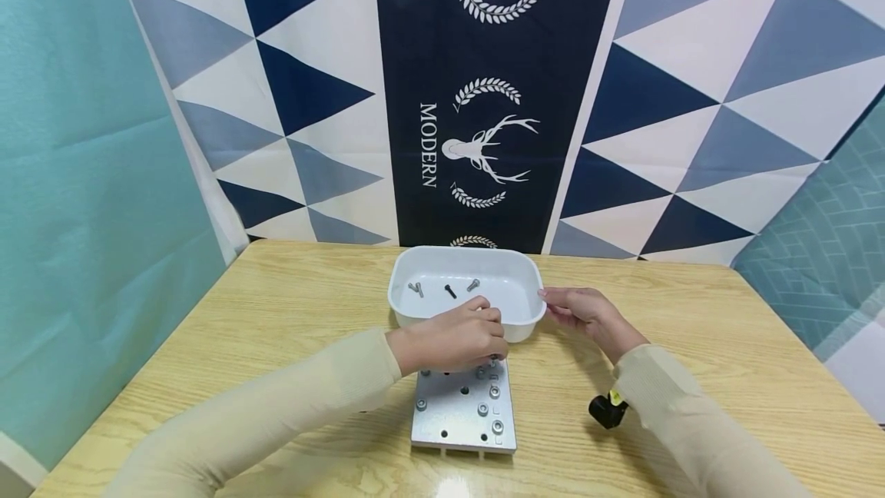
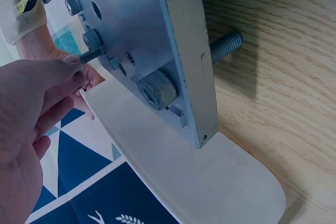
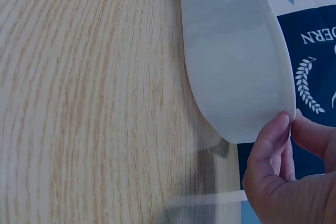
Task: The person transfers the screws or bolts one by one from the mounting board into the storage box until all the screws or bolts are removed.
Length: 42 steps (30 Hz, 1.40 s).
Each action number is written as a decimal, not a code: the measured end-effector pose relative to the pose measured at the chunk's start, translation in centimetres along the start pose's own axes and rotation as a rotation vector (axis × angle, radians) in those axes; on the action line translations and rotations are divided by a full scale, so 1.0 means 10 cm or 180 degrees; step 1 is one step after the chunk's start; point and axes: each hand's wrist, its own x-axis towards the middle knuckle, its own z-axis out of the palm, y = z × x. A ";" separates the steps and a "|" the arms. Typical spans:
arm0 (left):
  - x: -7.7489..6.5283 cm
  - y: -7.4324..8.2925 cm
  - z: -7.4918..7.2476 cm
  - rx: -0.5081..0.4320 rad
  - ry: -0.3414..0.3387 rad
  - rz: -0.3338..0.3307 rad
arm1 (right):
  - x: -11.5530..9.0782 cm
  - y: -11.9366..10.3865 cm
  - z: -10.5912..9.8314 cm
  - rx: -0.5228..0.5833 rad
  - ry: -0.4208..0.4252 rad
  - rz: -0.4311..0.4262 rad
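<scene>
My left hand (image 1: 456, 336) pinches a small threaded screw (image 2: 90, 55) between thumb and fingers. It is over the far end of a silver metal plate (image 1: 459, 425), close to the near side of a white plastic tub (image 1: 512, 294). Several socket-head bolts (image 2: 158, 91) and open holes dot the plate. One bolt's threaded shank (image 2: 228, 45) sticks out beneath it. At the tub's right end, my right hand (image 1: 588, 315) grips the rim between thumb and fingers. Inside the tub lie a black screw (image 1: 450, 291) and several grey screws (image 1: 473, 284).
Everything stands on a light wood-grain table (image 1: 311, 290). Behind its far edge hangs a patterned cloth (image 1: 477, 198) with triangles and a deer motif. A small black device (image 1: 607, 410) with a yellow mark is at the right wrist.
</scene>
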 end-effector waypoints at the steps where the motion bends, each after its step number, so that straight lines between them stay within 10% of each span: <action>1: -0.01 0.00 -0.01 0.0000 0.0000 -0.0008 | 0.00 0.00 0.00 -0.0006 0.0005 0.0005; 42: -0.06 -0.05 -0.11 -0.0166 0.0167 -0.0153 | -0.02 -0.01 0.02 -0.0041 0.0034 0.0031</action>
